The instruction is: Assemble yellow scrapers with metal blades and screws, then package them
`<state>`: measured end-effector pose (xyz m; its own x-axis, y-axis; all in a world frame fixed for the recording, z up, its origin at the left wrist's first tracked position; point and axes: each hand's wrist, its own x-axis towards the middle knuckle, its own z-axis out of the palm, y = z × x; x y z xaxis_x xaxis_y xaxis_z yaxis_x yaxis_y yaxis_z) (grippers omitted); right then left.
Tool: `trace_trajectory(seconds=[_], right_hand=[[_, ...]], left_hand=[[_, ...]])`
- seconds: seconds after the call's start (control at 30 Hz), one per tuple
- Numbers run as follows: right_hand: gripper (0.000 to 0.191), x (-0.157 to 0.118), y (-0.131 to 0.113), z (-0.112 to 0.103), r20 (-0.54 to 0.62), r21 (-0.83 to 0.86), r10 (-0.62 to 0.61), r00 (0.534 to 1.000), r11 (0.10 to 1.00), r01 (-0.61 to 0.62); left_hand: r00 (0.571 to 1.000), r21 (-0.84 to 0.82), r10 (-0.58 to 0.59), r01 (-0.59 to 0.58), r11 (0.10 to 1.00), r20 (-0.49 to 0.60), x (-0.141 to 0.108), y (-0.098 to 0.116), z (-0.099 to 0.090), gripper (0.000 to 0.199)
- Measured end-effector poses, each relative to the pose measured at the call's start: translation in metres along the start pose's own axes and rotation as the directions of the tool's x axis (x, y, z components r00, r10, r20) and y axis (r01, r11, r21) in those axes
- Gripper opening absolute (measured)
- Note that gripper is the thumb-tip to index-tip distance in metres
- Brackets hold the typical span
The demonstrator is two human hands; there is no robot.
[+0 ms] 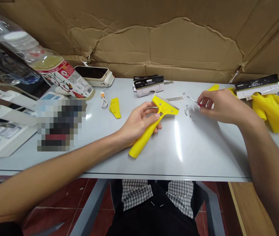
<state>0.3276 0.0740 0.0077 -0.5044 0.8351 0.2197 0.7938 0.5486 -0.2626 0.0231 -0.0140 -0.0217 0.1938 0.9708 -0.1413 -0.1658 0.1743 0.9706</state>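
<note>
My left hand (139,123) is closed around a yellow scraper (147,135) near its head, where two screws and a metal blade edge show. The scraper's handle slants down to the left. In my right hand (219,103) a small screwdriver (193,100) with a red handle is pinched, its thin shaft pointing left. Several small screws (186,110) lie on the table just left of that hand. Behind the scraper head rests a loose metal blade (174,99). A separate yellow scraper plate (115,108) lies left of my left hand.
Printed packaging cards (149,86) stand at the back of the grey table (154,164). More yellow scraper parts (277,111) and another card (257,86) are at the right. A drink bottle (63,72), a phone (91,72) and a white cord loop (104,100) occupy the left. Cardboard (178,49) walls the back.
</note>
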Motion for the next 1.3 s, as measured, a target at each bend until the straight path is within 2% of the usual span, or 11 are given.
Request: trace_trajectory(seconds=[0.07,0.17,0.27,0.47,0.9,1.03,1.2,1.3], right_hand=[[0.012,-0.001,-0.017,-0.005,-0.058,0.056,-0.077,0.995,0.995,0.08],[0.013,-0.003,-0.039,-0.006,-0.078,0.127,-0.222,0.972,0.965,0.23],[0.013,-0.005,-0.051,0.0,-0.092,0.133,-0.292,0.952,0.944,0.302],[0.015,-0.006,-0.058,0.008,-0.068,0.115,-0.322,0.944,0.938,0.328],[0.02,-0.009,-0.059,0.012,-0.116,-0.002,-0.339,0.933,0.94,0.341],[0.019,-0.013,-0.065,0.009,-0.182,-0.088,-0.372,0.91,0.928,0.362],[0.022,-0.017,-0.075,0.005,-0.26,-0.203,-0.44,0.859,0.895,0.397],[0.024,-0.019,-0.078,0.003,-0.256,-0.269,-0.479,0.84,0.87,0.414]], left_hand=[[1.0,0.022,0.0,-0.001,1.0,0.021,0.0,0.0,0.0,0.027],[0.998,0.028,0.003,-0.004,1.0,0.058,0.0,0.0,0.0,0.026],[0.995,0.035,0.016,-0.019,0.999,0.097,0.0,0.0,-0.001,0.026],[0.991,0.076,0.039,-0.049,0.996,0.129,-0.002,-0.002,-0.002,0.025],[0.988,0.108,0.066,-0.081,0.991,0.136,-0.002,-0.004,-0.002,0.026],[0.99,0.142,0.059,-0.077,0.987,0.128,-0.004,-0.003,0.0,0.027],[0.993,0.173,0.057,-0.075,0.982,0.105,-0.004,-0.001,0.002,0.025],[0.993,0.197,0.056,-0.076,0.977,0.105,-0.005,-0.001,0.002,0.022]])
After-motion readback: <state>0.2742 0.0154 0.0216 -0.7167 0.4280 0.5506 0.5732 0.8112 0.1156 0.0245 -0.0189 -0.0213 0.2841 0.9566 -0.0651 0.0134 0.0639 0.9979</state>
